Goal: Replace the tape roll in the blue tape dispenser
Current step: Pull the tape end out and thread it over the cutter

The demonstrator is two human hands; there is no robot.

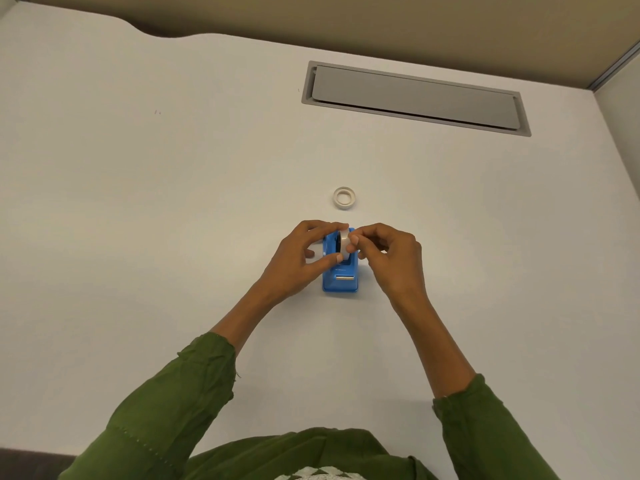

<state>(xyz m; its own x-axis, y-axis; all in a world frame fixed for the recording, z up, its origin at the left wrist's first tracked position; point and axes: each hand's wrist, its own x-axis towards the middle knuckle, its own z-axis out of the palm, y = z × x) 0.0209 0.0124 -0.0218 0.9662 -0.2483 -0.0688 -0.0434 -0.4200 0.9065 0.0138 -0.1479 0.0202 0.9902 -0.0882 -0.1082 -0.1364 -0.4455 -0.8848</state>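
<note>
A tape roll [345, 244] is held upright over the blue tape dispenser [340, 271] at mid-worktop [173, 202], pinched by the left hand [300, 258] on one side and the right hand [388, 258] on the other. A second tape roll [344, 198] lies flat just beyond.

There is only one view, from a camera worn on the person's head. It looks forward and steeply down onto the white counter [173, 202], so the surface fills almost the whole frame. The lens is wide-angle, and the far edge of the counter appears curved. At the bottom the person's own chest and green sleeves [166, 410] come into the frame, very near the camera. The two hands [346, 258] meet near the centre, at arm's length. At the top the view reaches the beige wall [381, 19] behind the counter.
</note>
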